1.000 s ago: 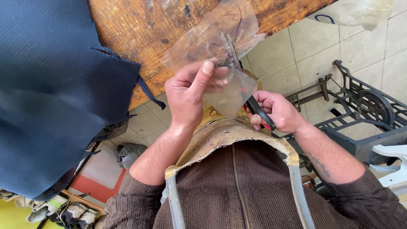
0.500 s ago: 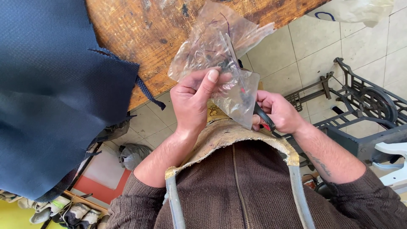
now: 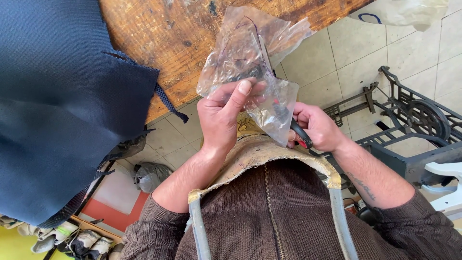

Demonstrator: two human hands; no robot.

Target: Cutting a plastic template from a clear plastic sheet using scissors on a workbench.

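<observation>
Left hand [image 3: 222, 118] raised before chest, thumb extended upward, fingers curled in pinch. Right hand [image 3: 315, 126] lower, fist closed in grip. Both forearms bare, sleeves pushed back, elbows bent.

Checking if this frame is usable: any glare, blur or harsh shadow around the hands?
Head view: even daylight, no harsh shadows; the plastic bag shows soft sheen and creases that muddle its contents; left hand and right hand are sharp; the tool is partly veiled by the bag; edges bend slightly from the wide lens.

single head-worn view, looking steeply down, close over own chest, wooden table [image 3: 183, 38] edge beyond
</observation>
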